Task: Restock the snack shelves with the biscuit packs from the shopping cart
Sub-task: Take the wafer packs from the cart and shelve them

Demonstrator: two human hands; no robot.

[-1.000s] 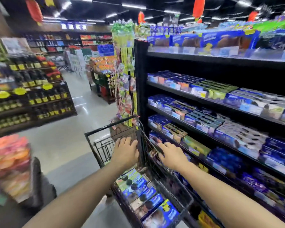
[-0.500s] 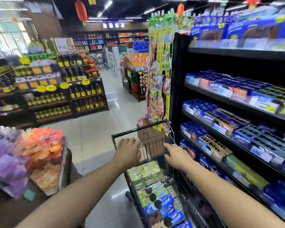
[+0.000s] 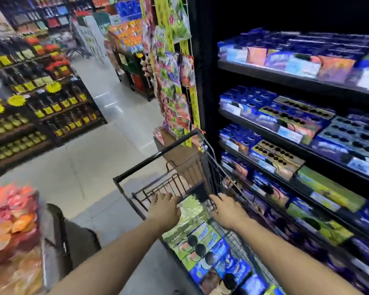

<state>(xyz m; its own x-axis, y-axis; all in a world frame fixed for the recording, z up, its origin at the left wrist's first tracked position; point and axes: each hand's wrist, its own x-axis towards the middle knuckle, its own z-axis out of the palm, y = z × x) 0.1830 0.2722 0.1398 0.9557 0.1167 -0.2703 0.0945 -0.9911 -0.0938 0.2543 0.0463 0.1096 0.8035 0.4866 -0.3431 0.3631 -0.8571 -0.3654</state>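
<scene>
In a supermarket aisle, a pale, glossy tiled floor [image 3: 107, 158] ran from near to far between displays. Along the right stood the black snack shelves [image 3: 285, 80], several tiers deep and stocked with shelved packs [image 3: 290, 118], mostly blue with some green and gold ones printed with rows of dark round biscuits. Strips of hanging sweet bags [image 3: 173, 75] covered the far end of that unit. On the left, dark racks of bottles [image 3: 51, 116] carried yellow price tags. At the near left sat a heap of orange and pink bagged snacks [image 3: 11, 226], heavily blurred.

The biscuit packs [image 3: 202, 250] lay flat in a row inside the shopping cart [image 3: 156, 155], running from its middle toward the near edge. The farther ones were pale green and the nearer ones blue, each showing dark round biscuits. The cart was black wire with a black bar across its far end, and it stood just beside the lower shelves. A brown cardboard box [image 3: 180, 155] stood beyond its far end.

Both bare arms reached forward over the cart. The left hand [image 3: 165, 210] lay knuckles-up, its fingers [image 3: 161, 196] curled over the wire edge on the cart's left. The right hand [image 3: 227, 210] did likewise, its fingers [image 3: 216, 198] bent over the wire at the cart's right side. Neither hand held a pack.
</scene>
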